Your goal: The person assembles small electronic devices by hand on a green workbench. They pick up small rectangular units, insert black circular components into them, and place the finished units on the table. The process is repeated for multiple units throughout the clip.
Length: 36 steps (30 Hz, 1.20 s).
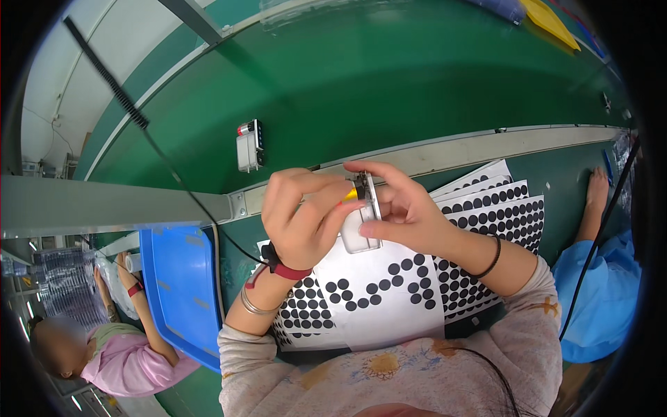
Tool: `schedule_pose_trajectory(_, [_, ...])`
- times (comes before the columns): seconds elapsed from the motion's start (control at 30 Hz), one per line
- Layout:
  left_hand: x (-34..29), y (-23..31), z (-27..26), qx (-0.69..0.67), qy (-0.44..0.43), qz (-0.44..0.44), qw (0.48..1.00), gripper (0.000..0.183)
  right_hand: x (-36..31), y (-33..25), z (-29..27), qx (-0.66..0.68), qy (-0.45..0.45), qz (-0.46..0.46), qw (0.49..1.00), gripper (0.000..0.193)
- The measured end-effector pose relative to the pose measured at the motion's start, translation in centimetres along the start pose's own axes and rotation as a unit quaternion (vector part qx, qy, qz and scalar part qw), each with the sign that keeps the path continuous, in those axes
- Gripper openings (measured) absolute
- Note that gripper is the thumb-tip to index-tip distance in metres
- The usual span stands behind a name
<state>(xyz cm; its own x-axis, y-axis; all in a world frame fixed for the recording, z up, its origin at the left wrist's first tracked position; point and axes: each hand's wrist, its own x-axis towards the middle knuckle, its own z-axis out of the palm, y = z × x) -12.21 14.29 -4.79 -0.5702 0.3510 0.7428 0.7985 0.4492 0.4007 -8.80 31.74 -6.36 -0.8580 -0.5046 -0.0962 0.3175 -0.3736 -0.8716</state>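
Observation:
Over the dotted sheets, both hands close on one small electronic assembly (358, 233), which has a pale rectangular block, a narrow board along one side and a yellow part at its top. My left hand (300, 215) pinches at the yellow part, its fingertips partly hiding it. From the other side my right hand (406, 212) grips the assembly, thumb on the pale block and fingers behind the board. A similar assembly (248, 147) with a red-ended cylinder rests on the green surface beyond my left hand.
White sheets with black dots (379, 326) lie beneath my hands. A metal rail (451, 149) crosses beyond them. A blue tray (182, 292) stands at left. A cord (182, 177) runs to the red strap on my left wrist. Other people sit at left and right.

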Motion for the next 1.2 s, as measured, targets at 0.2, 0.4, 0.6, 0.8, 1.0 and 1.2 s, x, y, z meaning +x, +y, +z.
schedule_pose_trajectory(0.2, [-0.2,-0.5,0.6,-0.061,-0.04,-0.034,0.997,0.018,0.3,0.6,-0.8,0.074,0.039,-0.019,0.996,0.059])
schedule_pose_trajectory(0.4, [-0.6,0.0,1.1,-0.08,-0.026,-0.154,0.984,0.016,0.0,0.8,-0.5,0.032,0.044,-0.066,0.996,0.055])
schedule_pose_trajectory(0.6, [-0.3,0.4,1.0,-0.032,-0.042,-0.046,0.998,0.015,0.2,1.3,-0.6,0.05,0.08,-0.104,0.99,0.041])
schedule_pose_trajectory(0.8, [-0.5,0.5,1.3,-0.028,-0.025,-0.014,0.999,0.017,0.3,1.9,-1.5,0.122,0.059,-0.054,0.989,0.03])
schedule_pose_trajectory(1.0, [-1.4,0.4,1.5,-0.022,-0.017,0.004,1.0,0.016,0.3,2.2,-1.4,0.058,0.064,-0.054,0.995,0.027])
schedule_pose_trajectory(1.2, [-1.1,0.3,1.7,-0.065,-0.029,-0.041,0.997,0.016,-0.4,1.7,-0.5,-0.187,0.102,-0.14,0.967,0.03])
